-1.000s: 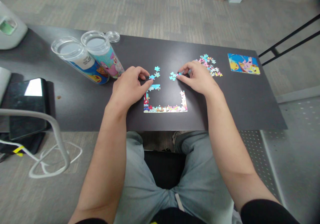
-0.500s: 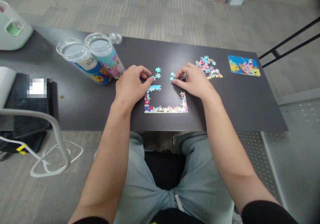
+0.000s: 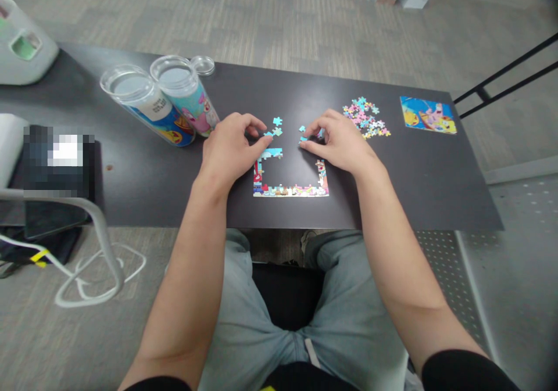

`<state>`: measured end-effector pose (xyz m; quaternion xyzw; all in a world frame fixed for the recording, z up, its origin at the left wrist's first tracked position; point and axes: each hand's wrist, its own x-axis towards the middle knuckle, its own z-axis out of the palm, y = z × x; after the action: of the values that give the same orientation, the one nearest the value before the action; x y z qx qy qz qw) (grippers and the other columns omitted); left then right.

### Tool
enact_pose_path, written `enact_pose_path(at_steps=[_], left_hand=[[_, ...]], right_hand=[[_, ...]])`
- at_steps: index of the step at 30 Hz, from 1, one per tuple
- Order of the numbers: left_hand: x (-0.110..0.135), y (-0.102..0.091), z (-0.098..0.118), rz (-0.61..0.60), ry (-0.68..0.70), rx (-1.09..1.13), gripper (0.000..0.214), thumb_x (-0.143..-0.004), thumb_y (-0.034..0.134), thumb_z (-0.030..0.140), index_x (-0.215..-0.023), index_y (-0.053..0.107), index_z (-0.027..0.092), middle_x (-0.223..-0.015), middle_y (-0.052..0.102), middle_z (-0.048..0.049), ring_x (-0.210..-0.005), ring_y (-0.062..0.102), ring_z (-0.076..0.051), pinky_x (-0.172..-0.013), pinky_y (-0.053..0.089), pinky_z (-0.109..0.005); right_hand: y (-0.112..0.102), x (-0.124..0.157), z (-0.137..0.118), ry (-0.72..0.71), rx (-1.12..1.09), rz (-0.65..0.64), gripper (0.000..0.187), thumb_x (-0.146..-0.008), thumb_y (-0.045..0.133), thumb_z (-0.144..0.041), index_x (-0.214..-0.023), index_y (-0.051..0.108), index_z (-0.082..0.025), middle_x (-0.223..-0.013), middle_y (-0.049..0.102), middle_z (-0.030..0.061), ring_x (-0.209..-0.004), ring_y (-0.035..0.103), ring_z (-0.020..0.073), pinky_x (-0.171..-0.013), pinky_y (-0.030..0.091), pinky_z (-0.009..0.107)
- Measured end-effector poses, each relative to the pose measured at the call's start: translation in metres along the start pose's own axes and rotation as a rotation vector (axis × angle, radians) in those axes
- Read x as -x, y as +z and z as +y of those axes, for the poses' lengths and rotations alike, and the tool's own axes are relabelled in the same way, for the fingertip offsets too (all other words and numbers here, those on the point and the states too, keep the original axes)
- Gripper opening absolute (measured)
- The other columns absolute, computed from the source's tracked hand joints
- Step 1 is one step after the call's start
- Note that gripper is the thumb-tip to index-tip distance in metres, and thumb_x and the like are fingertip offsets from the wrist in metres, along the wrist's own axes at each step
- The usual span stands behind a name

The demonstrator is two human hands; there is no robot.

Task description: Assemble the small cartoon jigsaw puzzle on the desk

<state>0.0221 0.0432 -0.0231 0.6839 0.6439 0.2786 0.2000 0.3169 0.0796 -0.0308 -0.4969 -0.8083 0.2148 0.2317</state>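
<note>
A partly joined jigsaw puzzle border [image 3: 288,192] lies on the dark table, with its bottom row, left side, part of the right side and a short blue top strip. My left hand [image 3: 233,147] rests above its upper left corner, thumb and index finger curled at a small blue puzzle piece [image 3: 269,135]. Close to those fingertips lie loose blue-green pieces [image 3: 277,131]. Across the gap, my right hand [image 3: 337,141] is pinched at another light-blue puzzle piece [image 3: 302,139], partly covered by the fingers. One more blue piece [image 3: 302,128] sits just beyond it.
Several mixed pieces [image 3: 364,115] form a pile beyond my right hand. A cartoon picture card [image 3: 428,115] lies farther right. Two clear-topped printed canisters [image 3: 148,109] [image 3: 192,100] and a clear lid [image 3: 203,65] stand left. A black device [image 3: 52,216] and white cable [image 3: 102,246] are far left.
The whole view has shifted slightly. Both hands keep nearly the same pose over the table, and the puzzle border looks the same.
</note>
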Motion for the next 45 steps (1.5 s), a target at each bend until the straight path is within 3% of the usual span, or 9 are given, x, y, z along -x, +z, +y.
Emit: enact_pose_path(at_steps=[8,13,18,23,27,30,34,40,45], left_hand=[[0.000,0.002,-0.004,-0.062,0.115,0.054,0.033,-0.098,0.107,0.023,-0.126,0.092,0.029,-0.123,0.087,-0.0045,-0.088,0.071,-0.023,-0.082,0.052,-0.041],[-0.001,0.001,-0.004,-0.054,0.097,0.022,0.022,-0.104,0.100,0.024,-0.124,0.092,0.029,-0.120,0.086,-0.0043,-0.087,0.070,-0.022,-0.081,0.051,-0.041],[-0.001,-0.002,-0.003,-0.011,0.028,-0.054,0.013,-0.111,0.091,0.022,-0.122,0.091,0.030,-0.119,0.085,-0.0047,-0.095,0.075,-0.025,-0.084,0.052,-0.042],[0.001,-0.003,0.004,-0.027,-0.030,-0.120,0.013,-0.115,0.090,0.023,-0.125,0.093,0.032,-0.123,0.087,-0.0055,-0.100,0.078,-0.027,-0.087,0.053,-0.045],[0.003,-0.001,0.014,-0.052,-0.054,-0.172,0.013,-0.118,0.089,0.025,-0.127,0.094,0.033,-0.127,0.086,-0.0065,-0.106,0.080,-0.031,-0.088,0.053,-0.047],[0.004,0.000,0.019,-0.058,-0.057,-0.191,0.013,-0.119,0.088,0.027,-0.127,0.094,0.034,-0.129,0.087,-0.0064,-0.110,0.081,-0.032,-0.090,0.055,-0.047],[0.005,-0.002,0.021,-0.069,-0.074,-0.208,0.013,-0.118,0.088,0.027,-0.128,0.093,0.034,-0.131,0.087,-0.0060,-0.110,0.081,-0.031,-0.091,0.057,-0.046],[0.005,-0.002,0.019,-0.058,-0.068,-0.191,0.009,-0.118,0.087,0.027,-0.122,0.091,0.033,-0.127,0.086,-0.0057,-0.108,0.081,-0.030,-0.091,0.057,-0.045],[0.003,0.004,0.007,-0.004,-0.014,-0.140,0.006,-0.113,0.091,0.027,-0.111,0.089,0.033,-0.119,0.085,-0.0068,-0.104,0.079,-0.032,-0.088,0.057,-0.048]], right_hand=[[0.003,-0.002,-0.006,-0.028,-0.078,-0.089,0.016,-0.100,0.098,-0.018,-0.113,0.094,-0.027,-0.116,0.077,0.0082,-0.097,0.070,0.0286,-0.101,0.064,0.051],[0.001,-0.001,-0.002,-0.062,-0.117,-0.105,0.016,-0.098,0.097,-0.019,-0.111,0.094,-0.027,-0.116,0.079,0.0079,-0.094,0.067,0.0269,-0.097,0.062,0.048],[-0.009,0.000,0.009,-0.040,-0.119,-0.034,0.013,-0.098,0.097,-0.024,-0.108,0.089,-0.027,-0.113,0.080,0.0060,-0.088,0.064,0.0241,-0.097,0.061,0.048],[-0.012,-0.003,0.017,0.047,-0.093,0.144,0.012,-0.105,0.084,-0.020,-0.115,0.086,-0.027,-0.110,0.079,0.0063,-0.085,0.063,0.0241,-0.097,0.062,0.050],[0.001,-0.007,0.007,0.052,-0.017,0.144,0.013,-0.110,0.082,-0.018,-0.117,0.087,-0.028,-0.114,0.077,0.0080,-0.098,0.072,0.0288,-0.110,0.063,0.055],[0.013,-0.009,-0.014,-0.002,0.043,0.041,0.023,-0.117,0.081,-0.022,-0.135,0.091,-0.030,-0.133,0.078,0.0116,-0.117,0.079,0.0340,-0.117,0.063,0.058],[0.018,-0.010,-0.036,-0.077,0.137,-0.082,0.032,-0.121,0.081,-0.026,-0.149,0.093,-0.035,-0.148,0.077,0.0143,-0.141,0.076,0.0421,-0.125,0.059,0.065],[0.013,-0.010,-0.029,-0.076,0.114,-0.061,0.016,-0.116,0.088,-0.028,-0.131,0.093,-0.033,-0.142,0.081,0.0121,-0.139,0.078,0.0434,-0.124,0.059,0.068],[0.018,-0.013,-0.022,-0.062,0.057,-0.014,0.013,-0.111,0.093,-0.025,-0.122,0.089,-0.032,-0.130,0.080,0.0118,-0.133,0.079,0.0434,-0.124,0.057,0.070]])
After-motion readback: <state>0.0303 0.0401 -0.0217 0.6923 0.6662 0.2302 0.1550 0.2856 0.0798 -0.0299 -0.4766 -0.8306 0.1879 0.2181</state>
